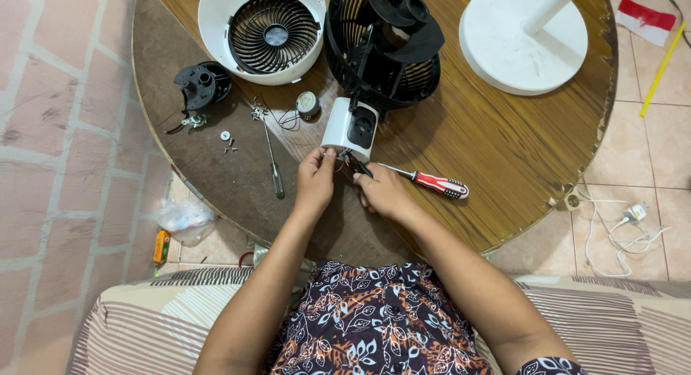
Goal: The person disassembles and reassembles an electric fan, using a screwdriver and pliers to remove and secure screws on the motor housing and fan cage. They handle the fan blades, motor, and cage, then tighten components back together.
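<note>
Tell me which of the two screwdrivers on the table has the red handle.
The screwdriver right of the right hand, lying almost crosswise. The other screwdriver, left of the left hand, has a dark handle.

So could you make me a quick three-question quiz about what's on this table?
1. True or false: the red-handled screwdriver lies on the table, held by neither hand.
2. Which sits nearest the left hand? A) the white fan base B) the white housing C) the white front grille
3. Fill in: the right hand works at the wires just below the ____ housing.

Key: 1 true; 2 B; 3 white.
</note>
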